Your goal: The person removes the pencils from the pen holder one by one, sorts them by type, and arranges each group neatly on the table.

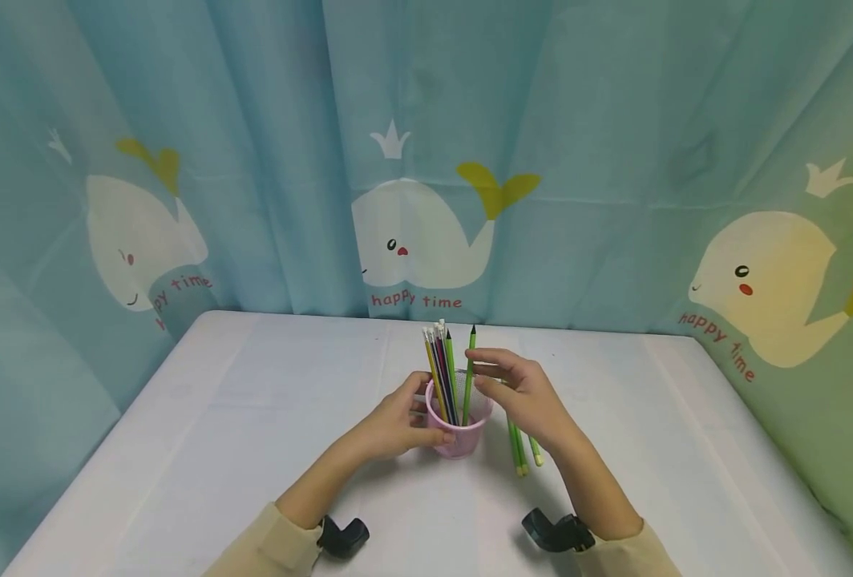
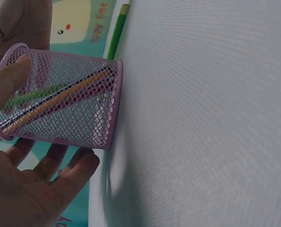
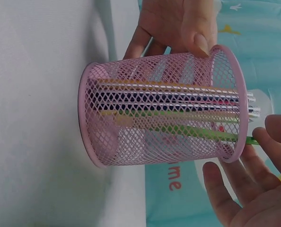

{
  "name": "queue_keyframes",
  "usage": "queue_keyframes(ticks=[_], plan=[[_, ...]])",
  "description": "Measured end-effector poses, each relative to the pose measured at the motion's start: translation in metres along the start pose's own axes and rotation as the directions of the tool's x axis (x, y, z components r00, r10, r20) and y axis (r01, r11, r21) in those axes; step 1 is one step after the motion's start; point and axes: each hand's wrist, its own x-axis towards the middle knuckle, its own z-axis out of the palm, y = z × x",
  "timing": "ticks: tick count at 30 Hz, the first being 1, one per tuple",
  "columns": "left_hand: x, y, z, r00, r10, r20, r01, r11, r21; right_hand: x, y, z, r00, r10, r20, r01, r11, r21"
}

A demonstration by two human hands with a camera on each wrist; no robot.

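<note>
A pink mesh pencil cup (image 1: 458, 442) stands on the white table, holding a bundle of eraser-topped pencils (image 1: 438, 377) and green pencils with dark tips. My left hand (image 1: 396, 421) grips the cup from the left, thumb in front and fingers spread round the far side. Over the cup's right rim, my right hand (image 1: 523, 393) has its fingers spread apart, fingertips right at a green pencil (image 1: 468, 385) that stands in the cup. In the right wrist view this pencil's upper end (image 3: 247, 140) pokes past the rim beside the fingertips.
Several green pencils (image 1: 518, 449) lie on the table (image 1: 217, 449) to the right of the cup, partly under my right hand. A blue curtain (image 1: 600, 240) with white whale prints hangs behind the table. Black wrist mounts (image 1: 343, 538) sit at both sleeves.
</note>
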Motion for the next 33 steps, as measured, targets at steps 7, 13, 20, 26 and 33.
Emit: queue_keyframes(ticks=[7, 13, 20, 26, 33], plan=[[0.001, 0.0, -0.001, 1.0, -0.002, -0.004, 0.002, 1.0, 0.0, 0.001, -0.001, -0.004, 1.0, 0.004, -0.02, -0.003, 0.998, 0.06], [0.001, 0.0, -0.001, 1.0, -0.004, 0.001, 0.004, 1.0, 0.008, 0.0, -0.003, -0.007, 0.999, 0.022, -0.049, -0.02, 0.999, 0.044], [-0.001, 0.002, 0.001, 1.0, -0.009, -0.002, 0.009, 1.0, 0.012, -0.001, -0.003, -0.012, 0.997, 0.008, -0.078, -0.006, 1.0, 0.03], [-0.001, 0.002, 0.001, 1.0, -0.008, -0.005, 0.008, 1.0, 0.022, -0.003, -0.007, -0.016, 0.996, 0.005, -0.093, -0.001, 0.999, 0.039], [0.0, 0.0, 0.001, 1.0, 0.008, -0.002, -0.008, 1.0, 0.027, -0.005, -0.011, -0.023, 0.992, 0.009, -0.128, 0.0, 0.998, 0.068]])
